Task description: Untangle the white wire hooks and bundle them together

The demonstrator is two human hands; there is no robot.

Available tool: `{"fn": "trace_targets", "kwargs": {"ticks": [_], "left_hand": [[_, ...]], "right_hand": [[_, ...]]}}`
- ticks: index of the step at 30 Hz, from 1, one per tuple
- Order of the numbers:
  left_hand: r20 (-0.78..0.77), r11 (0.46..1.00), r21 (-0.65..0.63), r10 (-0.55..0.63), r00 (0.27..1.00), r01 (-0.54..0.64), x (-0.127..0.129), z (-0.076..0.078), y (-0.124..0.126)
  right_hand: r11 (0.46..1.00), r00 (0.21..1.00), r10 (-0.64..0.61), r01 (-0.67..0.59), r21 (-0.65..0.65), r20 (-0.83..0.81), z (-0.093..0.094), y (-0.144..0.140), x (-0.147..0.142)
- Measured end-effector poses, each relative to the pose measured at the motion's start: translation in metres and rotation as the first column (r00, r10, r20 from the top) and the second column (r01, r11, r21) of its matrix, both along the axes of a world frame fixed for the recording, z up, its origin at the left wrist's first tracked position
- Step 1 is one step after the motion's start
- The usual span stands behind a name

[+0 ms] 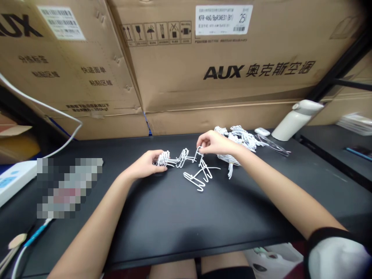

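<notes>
On the black table (174, 217), my left hand (147, 163) grips a bunch of small white wire hooks (163, 159) at the left end of a short row. My right hand (213, 142) pinches one white wire hook (199, 151) at the row's right end, lifted slightly off the surface. More white hooks (182, 158) lie between the two hands. A few loose hooks (199, 178) rest just in front of them. Behind my right wrist sits a tangled pile of the same white hooks (241, 139).
Big AUX cardboard boxes (221, 62) stand along the table's far edge. A white bottle (295, 120) lies tilted at the right, with a small white object (262, 131) beside it. A white power strip (13, 180) and cable (43, 106) are at the left, next to a blurred patch.
</notes>
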State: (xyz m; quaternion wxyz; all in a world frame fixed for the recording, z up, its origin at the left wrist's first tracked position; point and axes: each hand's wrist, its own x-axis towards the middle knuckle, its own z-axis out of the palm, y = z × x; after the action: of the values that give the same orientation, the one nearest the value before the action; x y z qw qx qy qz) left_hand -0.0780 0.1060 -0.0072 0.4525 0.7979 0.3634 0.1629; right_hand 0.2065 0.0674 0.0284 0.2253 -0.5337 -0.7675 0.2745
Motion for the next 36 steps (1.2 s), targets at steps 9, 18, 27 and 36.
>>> {"fn": "trace_targets", "kwargs": {"ticks": [9,18,27,36], "left_hand": [[-0.025,0.998,0.039,0.040,0.999,-0.039,-0.006,-0.003,0.004],[0.008,0.979,0.093,0.184,0.983,-0.184,-0.008,-0.015,0.013],[0.031,0.963,0.204,0.175,0.984,-0.178,0.002,-0.025,0.012],[0.057,0.965,0.227,0.119,0.991,-0.129,0.009,-0.026,0.007]], "right_hand": [[1.000,0.998,-0.017,0.018,-0.019,0.057,0.006,-0.002,0.002],[0.999,0.995,0.038,-0.038,-0.006,0.097,0.002,-0.001,0.001],[0.999,0.996,0.041,-0.042,0.006,0.073,-0.003,-0.002,-0.005],[0.997,0.997,0.052,-0.055,0.050,0.065,-0.010,-0.008,-0.022]]}}
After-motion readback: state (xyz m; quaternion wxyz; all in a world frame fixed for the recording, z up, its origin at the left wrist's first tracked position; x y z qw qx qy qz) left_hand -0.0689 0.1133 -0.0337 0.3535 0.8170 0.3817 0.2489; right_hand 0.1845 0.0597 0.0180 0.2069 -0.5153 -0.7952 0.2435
